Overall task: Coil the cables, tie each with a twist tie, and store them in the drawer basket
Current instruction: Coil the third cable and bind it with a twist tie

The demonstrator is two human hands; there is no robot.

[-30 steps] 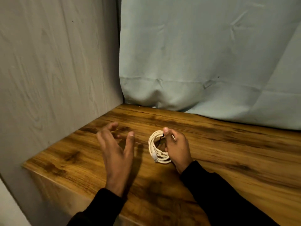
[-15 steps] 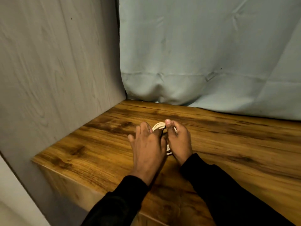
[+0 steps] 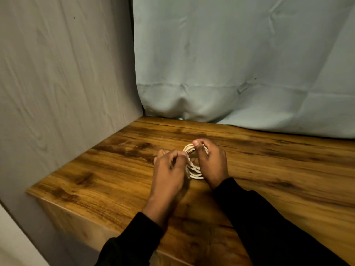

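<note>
A white cable (image 3: 194, 170), wound into a small coil, stands on edge on the wooden tabletop (image 3: 115, 169). My right hand (image 3: 212, 163) grips the coil's right side, thumb over its top. My left hand (image 3: 170, 169) is against the coil's left side with curled fingers pinching at the loops near the top; whether something thin sits between the fingertips is hidden. No twist tie or drawer basket shows plainly.
A grey wood-grain panel (image 3: 63, 83) rises on the left of the tabletop. A pale blue curtain (image 3: 240, 64) hangs behind it. The table's left front corner (image 3: 28, 191) is near, with a drop below it.
My left hand came in from open over the table at the left and now pinches at the coil. The right hand kept its hold on the coil.
</note>
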